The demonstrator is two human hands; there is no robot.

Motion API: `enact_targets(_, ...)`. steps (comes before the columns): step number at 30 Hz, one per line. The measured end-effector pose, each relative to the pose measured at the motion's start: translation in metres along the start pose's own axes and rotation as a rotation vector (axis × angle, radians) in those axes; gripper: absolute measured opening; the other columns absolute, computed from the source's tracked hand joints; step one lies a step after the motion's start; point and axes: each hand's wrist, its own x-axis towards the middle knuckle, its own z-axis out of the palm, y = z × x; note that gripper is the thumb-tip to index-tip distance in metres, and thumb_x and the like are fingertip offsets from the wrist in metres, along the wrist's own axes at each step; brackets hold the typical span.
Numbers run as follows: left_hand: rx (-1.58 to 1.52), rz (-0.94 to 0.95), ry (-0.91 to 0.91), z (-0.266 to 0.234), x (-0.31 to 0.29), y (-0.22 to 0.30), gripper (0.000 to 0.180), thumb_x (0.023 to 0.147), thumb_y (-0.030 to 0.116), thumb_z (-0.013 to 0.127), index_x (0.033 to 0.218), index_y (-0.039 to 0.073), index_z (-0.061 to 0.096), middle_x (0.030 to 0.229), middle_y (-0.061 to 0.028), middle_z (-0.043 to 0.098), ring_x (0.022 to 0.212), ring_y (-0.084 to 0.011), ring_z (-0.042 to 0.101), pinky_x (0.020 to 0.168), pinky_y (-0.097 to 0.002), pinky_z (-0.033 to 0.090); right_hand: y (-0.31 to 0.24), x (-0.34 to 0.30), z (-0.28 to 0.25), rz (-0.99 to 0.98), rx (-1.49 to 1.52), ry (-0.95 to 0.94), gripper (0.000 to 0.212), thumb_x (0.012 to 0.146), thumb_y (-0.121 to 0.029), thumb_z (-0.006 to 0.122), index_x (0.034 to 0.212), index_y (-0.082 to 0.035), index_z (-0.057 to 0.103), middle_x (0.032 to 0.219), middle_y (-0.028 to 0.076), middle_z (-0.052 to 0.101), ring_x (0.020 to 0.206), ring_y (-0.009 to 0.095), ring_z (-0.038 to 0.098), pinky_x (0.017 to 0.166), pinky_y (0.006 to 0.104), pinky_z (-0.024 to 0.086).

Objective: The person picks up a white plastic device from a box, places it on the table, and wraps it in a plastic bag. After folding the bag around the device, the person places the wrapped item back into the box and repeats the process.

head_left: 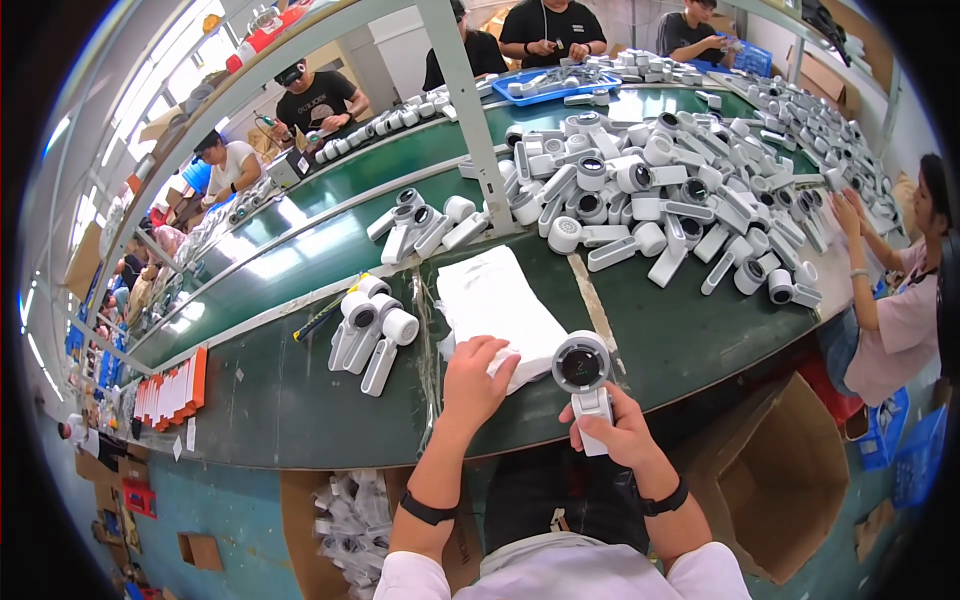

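My right hand [622, 432] is closed round the handle of a white handheld fan [581, 368], its round head upright and its dark centre facing me. My left hand [474, 385] rests on the near left edge of a stack of thin white plastic bags [500, 305]. Its fingers are apart, thumb and fingertips touching the top of the stack. Left of the stack, a small group of similar fans [372, 325] lies on the green work table [270, 420]. A large heap of fans [650, 185] covers the table beyond my right hand.
An open cardboard box [770, 480] stands below the table at right; another box [300, 520] holding bagged pieces stands at left. A metal post [465, 110] rises behind the bags. Orange-and-white cartons [172, 388] line the left end. A co-worker [900, 290] handles fans at right.
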Motion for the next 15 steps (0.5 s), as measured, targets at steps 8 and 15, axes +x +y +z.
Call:
enact_targets(8, -0.127, 0.42, 0.255, -0.049, 0.005, 0.077, 0.045, 0.097, 0.037, 0.046, 0.121, 0.0, 0.056, 0.127, -0.0226, 0.054, 0.117, -0.0426, 0.051, 0.098, -0.0492, 0.04, 0.011, -0.001, 0.011, 0.063, -0.211, -0.042, 0.034, 0.089, -0.005, 0.062, 0.121, -0.001, 0.052, 0.096, 0.006, 0.066, 0.074, 0.01, 0.06, 0.064, 0.0263, 0.05)
enact_targets(15, 0.012, 0.53, 0.063, -0.05, 0.009, 0.088, 0.066, 0.098, 0.055, 0.028, 0.13, 0.002, 0.052, 0.137, -0.0248, 0.046, 0.129, -0.0468, 0.041, 0.105, -0.0563, 0.03, 0.027, 0.005, 0.026, -0.117, -0.414, -0.119, 0.034, 0.088, -0.005, 0.063, 0.121, -0.001, 0.052, 0.088, 0.004, 0.065, 0.074, 0.007, 0.056, 0.065, 0.0249, 0.047)
